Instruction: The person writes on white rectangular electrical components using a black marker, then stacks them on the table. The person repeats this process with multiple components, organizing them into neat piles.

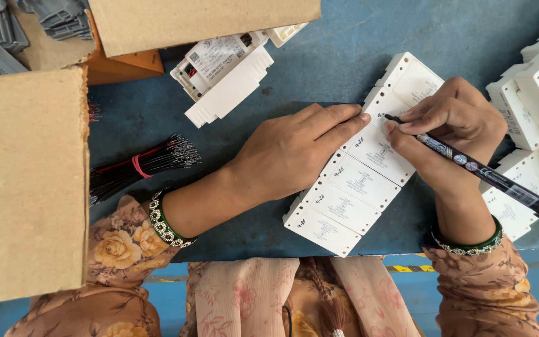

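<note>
We press our flat, empty left hand (294,153) on the modules (360,181) mid-frame while our right hand (450,125) grips the pen (481,171), marking each, steadily.

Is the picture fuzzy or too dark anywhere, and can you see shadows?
Head view: bright, even light; the left hand, right hand and row of white units are sharp. Soft shadows only, under the hands on the blue table. No strong glare. The cardboard box at the edge looks slightly soft.

Bright, even light; sharp focus
</note>
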